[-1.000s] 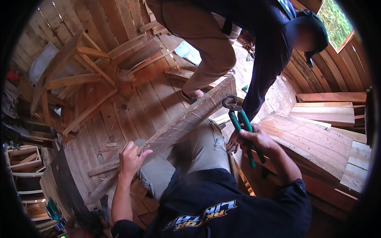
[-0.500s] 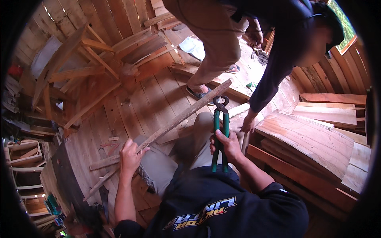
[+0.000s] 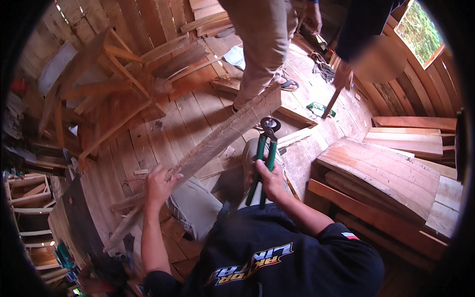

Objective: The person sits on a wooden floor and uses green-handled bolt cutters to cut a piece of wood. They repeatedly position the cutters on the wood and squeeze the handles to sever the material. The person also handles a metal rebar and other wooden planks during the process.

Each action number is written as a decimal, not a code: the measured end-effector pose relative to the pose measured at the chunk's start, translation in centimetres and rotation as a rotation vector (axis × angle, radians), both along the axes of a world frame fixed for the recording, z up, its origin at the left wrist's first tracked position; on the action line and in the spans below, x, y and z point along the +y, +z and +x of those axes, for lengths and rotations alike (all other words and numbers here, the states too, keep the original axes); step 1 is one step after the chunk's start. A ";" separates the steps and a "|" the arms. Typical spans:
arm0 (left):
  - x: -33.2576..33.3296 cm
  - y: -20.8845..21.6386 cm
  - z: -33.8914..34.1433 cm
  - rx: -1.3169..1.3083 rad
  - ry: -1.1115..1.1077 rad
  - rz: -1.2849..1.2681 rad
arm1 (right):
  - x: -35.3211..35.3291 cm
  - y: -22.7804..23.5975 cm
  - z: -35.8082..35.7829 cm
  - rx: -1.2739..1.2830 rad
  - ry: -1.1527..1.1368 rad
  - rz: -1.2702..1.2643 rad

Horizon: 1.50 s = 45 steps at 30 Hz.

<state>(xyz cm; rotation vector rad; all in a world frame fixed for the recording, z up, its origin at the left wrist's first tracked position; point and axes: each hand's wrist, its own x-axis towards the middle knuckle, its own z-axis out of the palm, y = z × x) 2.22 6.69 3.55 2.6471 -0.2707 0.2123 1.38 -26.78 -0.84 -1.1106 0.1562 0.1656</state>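
The left hand [image 3: 159,188] is clamped on a long wooden plank [image 3: 225,132], fingers curled over it and thumb side turned inward; its bare forearm rises nearly straight from the lower edge. The right hand [image 3: 271,182] is closed around the green handles of a pair of pincers [image 3: 271,154], its forearm slanting up and leftward from a dark sleeve [image 3: 346,247]. The pincers point upward, their dark head close to the plank's far end; whether they touch cannot be told. The plank runs aslant from lower left to upper middle, above the person's bent legs and the board floor [image 3: 166,141]. Beyond it stands another person in beige trousers [image 3: 262,44], one hand gripping a stick [image 3: 332,101] whose tip is by a green packet [image 3: 319,109]. Stacked boards [image 3: 383,173] lie at right.
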 end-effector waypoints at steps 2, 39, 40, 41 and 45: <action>0.7 2.3 1.2 0.130 -0.018 0.018 | -2.5 0.9 -1.0 -0.001 0.124 -0.060; -14.0 -5.7 -5.2 -0.029 0.320 -1.576 | 0.6 3.4 -4.1 0.003 0.800 -0.862; -13.9 -6.3 -5.3 0.006 0.318 -1.589 | 0.8 3.5 -4.1 -0.009 0.825 -0.883; -13.9 -6.3 -5.2 0.010 0.330 -1.574 | 1.0 3.6 -4.2 -0.010 0.800 -0.900; -13.7 -5.5 -5.4 -0.010 0.409 -1.467 | 0.9 3.8 -4.0 -0.023 0.827 -0.989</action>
